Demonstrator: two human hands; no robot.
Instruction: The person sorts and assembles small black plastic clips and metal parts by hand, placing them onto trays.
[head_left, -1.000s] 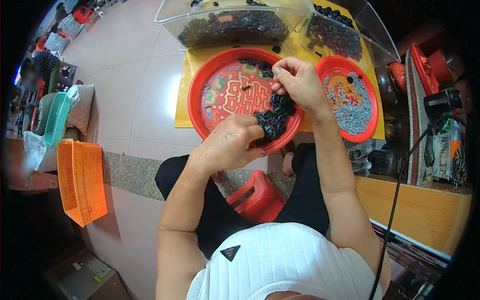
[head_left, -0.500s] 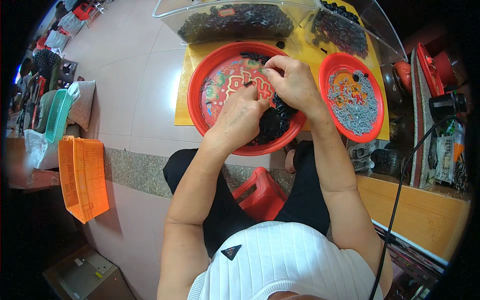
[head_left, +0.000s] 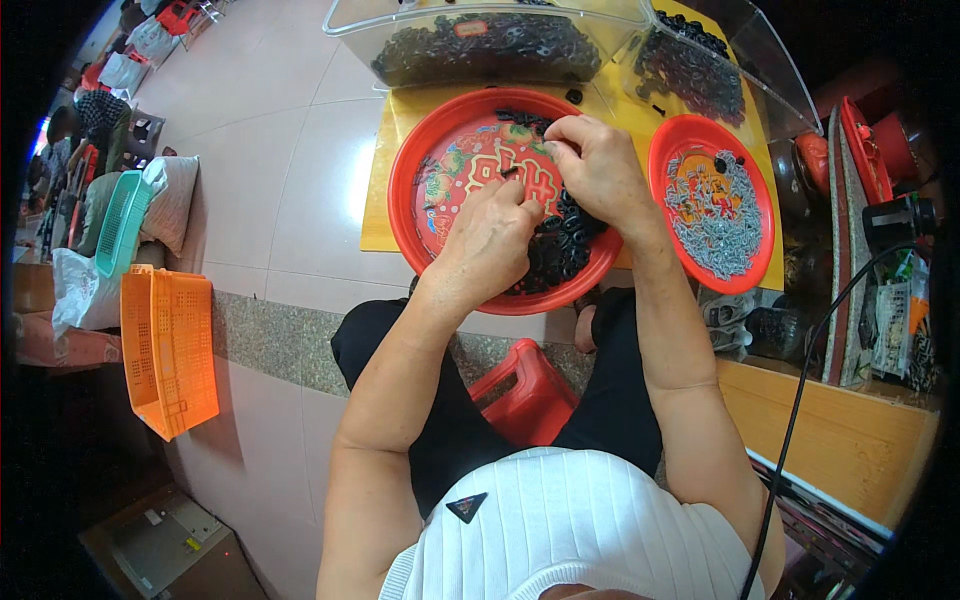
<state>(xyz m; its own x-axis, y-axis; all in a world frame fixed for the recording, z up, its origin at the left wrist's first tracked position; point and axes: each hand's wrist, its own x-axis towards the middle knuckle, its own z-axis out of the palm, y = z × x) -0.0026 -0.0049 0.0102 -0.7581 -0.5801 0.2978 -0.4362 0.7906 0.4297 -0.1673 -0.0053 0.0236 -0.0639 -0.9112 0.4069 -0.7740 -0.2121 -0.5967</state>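
Many loose black pieces (head_left: pixel 570 248) lie heaped from 3 to 5 o'clock in the large red tray (head_left: pixel 400 205) on the yellow worktop (head_left: pixel 378 225). Over the last second the left hand (head_left: pixel 487 232) has risen from the tray's 7 o'clock rim toward its middle, while the right hand (head_left: pixel 606 178) stays near 2 o'clock. They now sit close, so the handling seems to fall between them. Both grips look narrow, fingers curled in; whether either holds a piece, I cannot tell. One dark sliver (head_left: pixel 509 172) still lies just beyond the left knuckles, at 12 o'clock from them.
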